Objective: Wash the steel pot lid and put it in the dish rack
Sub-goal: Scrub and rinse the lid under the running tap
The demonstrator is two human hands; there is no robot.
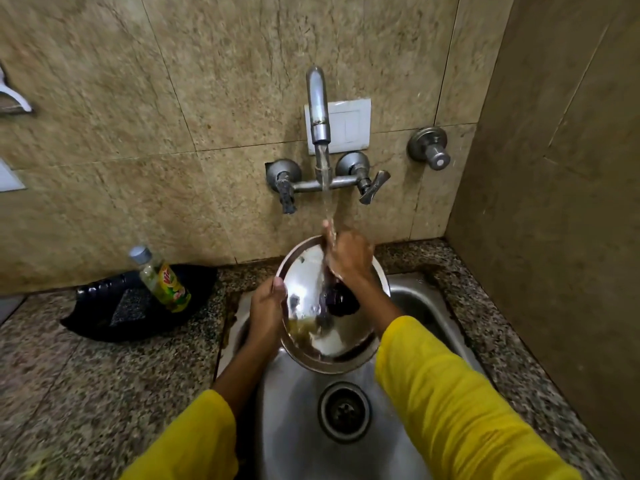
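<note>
the tiled wall point(173, 98) fills most of what i see, mottled beige stone, with a white switch plate point(349, 124) right behind the tap. below it runs a speckled granite counter point(104, 375), and set into that is the steel sink point(294, 427), its round drain point(344, 411) near me. two yellow sleeves point(450, 393) come in from the bottom. the steel pot lid point(311, 289) is held tilted over the back of the sink, top side toward me, its dark knob point(341, 299) showing near the middle. the left hand point(268, 306) grips the lid's left rim, thumb over the edge. the right hand point(349, 252) is pressed on the upper part of the lid, fingers curled under the stream; whether it clasps anything i cannot tell. the wall tap point(318, 109) is running, water point(327, 188) falling straight onto that hand and the lid. on the counter to the left lies a black plastic bag point(114, 313), and leaning on it is a small bottle point(162, 278) of yellow-green liquid with a grey cap. a separate valve knob point(429, 147) sits off to the right.
</note>
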